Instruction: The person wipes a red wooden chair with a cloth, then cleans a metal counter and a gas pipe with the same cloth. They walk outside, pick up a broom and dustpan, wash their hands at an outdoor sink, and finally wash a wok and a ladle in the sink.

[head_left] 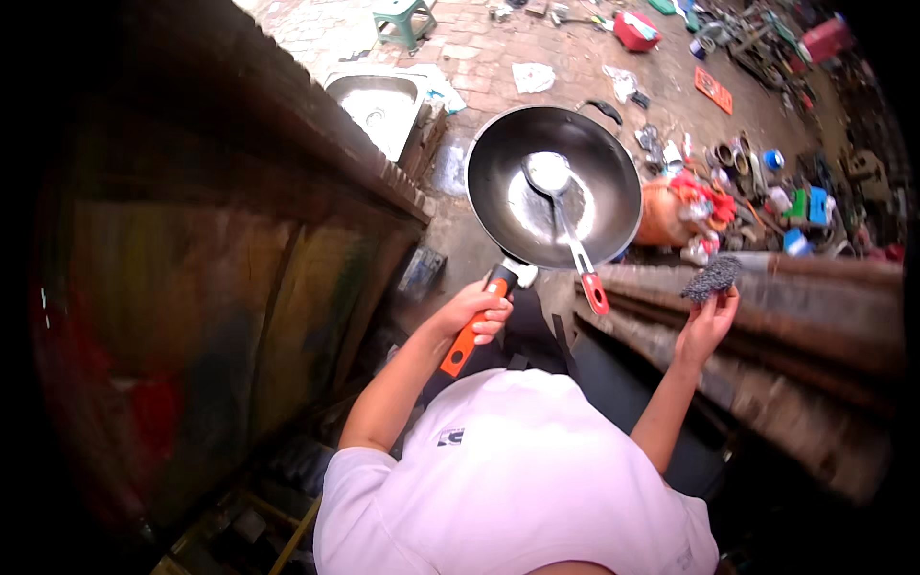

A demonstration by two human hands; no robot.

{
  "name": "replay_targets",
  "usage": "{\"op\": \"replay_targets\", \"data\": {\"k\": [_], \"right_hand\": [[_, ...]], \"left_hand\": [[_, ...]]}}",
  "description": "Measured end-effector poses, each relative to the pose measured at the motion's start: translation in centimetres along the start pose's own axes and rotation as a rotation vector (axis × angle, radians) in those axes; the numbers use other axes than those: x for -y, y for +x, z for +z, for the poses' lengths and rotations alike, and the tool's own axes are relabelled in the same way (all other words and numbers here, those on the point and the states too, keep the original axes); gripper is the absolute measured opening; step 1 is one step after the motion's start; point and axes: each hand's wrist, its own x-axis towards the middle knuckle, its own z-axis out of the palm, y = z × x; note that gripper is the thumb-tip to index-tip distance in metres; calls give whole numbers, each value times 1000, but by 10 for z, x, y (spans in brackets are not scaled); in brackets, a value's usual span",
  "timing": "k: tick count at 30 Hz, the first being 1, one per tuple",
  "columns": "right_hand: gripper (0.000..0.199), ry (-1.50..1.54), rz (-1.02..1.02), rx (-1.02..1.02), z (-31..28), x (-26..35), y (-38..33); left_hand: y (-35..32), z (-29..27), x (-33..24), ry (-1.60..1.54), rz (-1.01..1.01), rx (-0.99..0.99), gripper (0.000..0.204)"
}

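My left hand (476,313) is wrapped round the orange and black handle of a large dark wok (494,206), which is held out in front of me. Inside the wok lies a ladle (565,225), its bowl near the middle and its red-tipped handle leaning over the near right rim. Off to the right, my right hand (707,321) pinches a grey steel-wool scourer (712,278) between the fingers, apart from the wok.
A metal sink (414,120) stands at the far left, with a green stool (404,24) beyond it. Wooden doors (192,316) rise on my left. A ledge (815,297) runs along the right. Jumbled goods and an orange round container (666,216) lie beyond the ledge.
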Motion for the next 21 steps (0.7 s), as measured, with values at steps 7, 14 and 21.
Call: {"op": "replay_targets", "data": {"k": [7,14,21], "right_hand": [[22,-19,-50,73,111,8,154],[19,-42,-1,150,235,-33,260],[27,-113,141,185,439,-103,333]], "left_hand": [[71,11,-106,-134,88,76,14],[136,-61,-233,-142,199,26,16],[189,-169,-343,-259,293,13,19]]}}
